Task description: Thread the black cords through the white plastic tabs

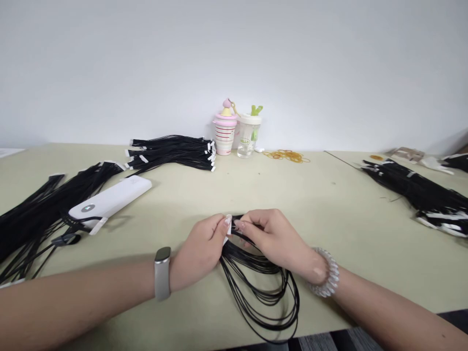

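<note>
My left hand (199, 248) and my right hand (272, 241) meet at the middle of the table, both pinched on the top of a bundle of thin black cords (263, 292). The cords hang down in a loop toward the table's near edge. A small white tag (228, 225) shows between my fingertips at the bundle's top. My left wrist wears a grey band, my right wrist a clear coiled tie.
A white power bank (111, 201) lies at left beside a big pile of black cords (36, 209). More cord bundles (171, 152) lie at the back and at right (420, 192). Two small cups (237, 131) and rubber bands (287, 156) sit by the wall.
</note>
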Motion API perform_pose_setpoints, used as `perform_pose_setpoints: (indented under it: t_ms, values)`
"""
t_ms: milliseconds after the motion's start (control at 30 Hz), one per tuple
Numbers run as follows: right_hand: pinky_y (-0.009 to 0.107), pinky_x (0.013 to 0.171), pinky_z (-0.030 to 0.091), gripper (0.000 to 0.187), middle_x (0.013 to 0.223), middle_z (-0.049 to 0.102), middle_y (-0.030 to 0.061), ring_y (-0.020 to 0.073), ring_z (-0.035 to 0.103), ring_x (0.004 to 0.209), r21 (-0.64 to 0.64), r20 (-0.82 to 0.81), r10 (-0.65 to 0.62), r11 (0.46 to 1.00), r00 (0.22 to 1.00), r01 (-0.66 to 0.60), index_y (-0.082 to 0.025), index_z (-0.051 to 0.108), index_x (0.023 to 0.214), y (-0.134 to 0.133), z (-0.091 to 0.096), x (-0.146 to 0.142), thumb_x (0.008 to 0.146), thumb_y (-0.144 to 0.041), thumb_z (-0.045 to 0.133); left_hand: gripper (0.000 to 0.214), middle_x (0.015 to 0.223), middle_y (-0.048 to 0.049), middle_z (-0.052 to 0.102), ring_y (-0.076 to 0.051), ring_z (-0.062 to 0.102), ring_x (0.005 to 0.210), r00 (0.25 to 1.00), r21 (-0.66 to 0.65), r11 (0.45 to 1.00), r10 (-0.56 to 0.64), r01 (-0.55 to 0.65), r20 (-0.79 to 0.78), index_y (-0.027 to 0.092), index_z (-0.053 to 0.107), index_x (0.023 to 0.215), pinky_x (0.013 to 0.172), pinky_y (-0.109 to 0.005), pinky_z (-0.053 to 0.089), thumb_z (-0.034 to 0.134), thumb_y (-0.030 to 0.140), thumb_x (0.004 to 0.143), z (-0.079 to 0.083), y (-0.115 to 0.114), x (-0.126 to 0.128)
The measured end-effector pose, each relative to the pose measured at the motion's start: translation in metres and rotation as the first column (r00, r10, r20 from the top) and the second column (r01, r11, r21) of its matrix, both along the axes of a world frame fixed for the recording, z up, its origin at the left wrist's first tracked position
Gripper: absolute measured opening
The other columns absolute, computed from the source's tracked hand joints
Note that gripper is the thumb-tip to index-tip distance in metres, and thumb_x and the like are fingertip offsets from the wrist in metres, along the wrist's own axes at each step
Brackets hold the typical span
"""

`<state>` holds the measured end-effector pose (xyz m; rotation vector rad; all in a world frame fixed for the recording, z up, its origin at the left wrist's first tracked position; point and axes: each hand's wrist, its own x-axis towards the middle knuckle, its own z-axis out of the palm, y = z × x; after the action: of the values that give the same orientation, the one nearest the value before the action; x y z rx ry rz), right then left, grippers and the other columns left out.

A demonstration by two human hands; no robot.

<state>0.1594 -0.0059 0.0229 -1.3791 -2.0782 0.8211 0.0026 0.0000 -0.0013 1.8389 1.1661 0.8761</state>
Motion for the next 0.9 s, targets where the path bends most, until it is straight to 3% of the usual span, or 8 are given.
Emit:
perform_pose_setpoints:
  t_ms: [100,233,333,533,700,800,867,900]
  values:
    - [0.018,0.043,0.025,0.035,0.049,0.038,-0.0041,0.0056,0.031,0.047,0.020,0.009,-0.024,1.000,1.000,0.023,-0.014,0.047,0.056,0.000,0.001,0.001,0.083,-0.035,0.038,0.032,0.061,0.0037,0.039,-0.011,0.036,0.058,0.999,0.017,0.999,-0.029,0.030,-0.033,0.018,0.037,0.064,0.055,-0.024,0.029,0.027,0.038,0.087,-0.002,0.000,-0.001]
    - [0.018,0.044,0.027,0.033,0.051,0.044,-0.0034,0.0054,0.034,0.047,-0.073,0.037,0.073,0.995,0.997,-0.070,-0.014,0.048,0.056,0.002,0.004,0.006,0.082,-0.033,0.040,0.033,0.060,0.0040,0.037,-0.011,0.034,0.057,1.000,-0.008,1.000,-0.009,0.009,-0.030,0.018,0.035,0.062,0.054,-0.024,0.029,0.028,0.040,0.086,-0.001,-0.001,0.000]
    - [0.018,0.049,0.032,0.027,0.055,0.049,-0.0028,0.0057,0.040,0.051,-0.138,-0.038,0.117,0.983,0.992,-0.121,-0.014,0.050,0.060,0.004,0.006,0.007,0.080,-0.031,0.044,0.034,0.059,0.0039,0.037,-0.010,0.035,0.056,1.000,-0.039,0.999,0.012,-0.012,-0.008,0.018,0.035,0.061,0.054,-0.024,0.029,0.027,0.041,0.086,-0.001,0.001,0.001]
    - [0.019,0.055,0.036,0.028,0.058,0.054,0.0003,0.0064,0.044,0.054,-0.216,-0.226,0.063,0.970,0.972,-0.113,-0.013,0.053,0.059,0.005,0.000,0.002,0.079,-0.031,0.047,0.033,0.060,0.0038,0.039,-0.010,0.036,0.057,0.999,-0.028,0.999,-0.028,0.029,0.040,0.018,0.038,0.063,0.054,-0.023,0.031,0.028,0.038,0.087,-0.001,0.000,-0.001]
    - [0.019,0.052,0.034,0.030,0.055,0.051,-0.0008,0.0053,0.041,0.052,-0.175,-0.270,0.080,0.976,0.960,-0.130,-0.013,0.049,0.053,0.003,-0.001,-0.002,0.079,-0.027,0.047,0.032,0.058,0.0046,0.037,-0.009,0.034,0.054,1.000,0.035,0.999,-0.011,0.010,0.022,0.018,0.034,0.061,0.053,-0.022,0.031,0.030,0.036,0.087,0.000,-0.003,-0.003]
    - [0.019,0.050,0.033,0.033,0.053,0.049,-0.0020,0.0050,0.039,0.049,-0.116,-0.162,0.116,0.984,0.980,-0.136,-0.013,0.048,0.053,0.002,0.004,0.002,0.081,-0.028,0.044,0.032,0.057,0.0046,0.036,-0.009,0.035,0.054,1.000,0.081,0.997,-0.002,0.004,-0.019,0.019,0.034,0.060,0.051,-0.021,0.031,0.029,0.035,0.087,0.002,-0.002,-0.001]
    - [0.020,0.049,0.034,0.030,0.054,0.050,-0.0021,0.0059,0.041,0.049,0.013,-0.014,0.135,0.991,0.991,-0.135,-0.014,0.052,0.057,0.000,0.009,0.007,0.082,-0.028,0.042,0.032,0.057,0.0043,0.039,-0.010,0.037,0.054,0.997,0.128,0.992,0.001,0.008,-0.073,0.019,0.037,0.061,0.052,-0.022,0.032,0.028,0.035,0.087,0.003,-0.001,0.001]
    - [0.021,0.052,0.036,0.025,0.057,0.053,-0.0012,0.0072,0.044,0.052,0.145,0.042,0.104,0.983,0.994,-0.109,-0.014,0.055,0.063,-0.002,0.012,0.009,0.082,-0.027,0.043,0.033,0.057,0.0040,0.042,-0.010,0.039,0.054,0.994,0.152,0.988,-0.001,0.018,-0.111,0.019,0.039,0.061,0.053,-0.022,0.033,0.027,0.035,0.087,0.004,0.000,0.001]
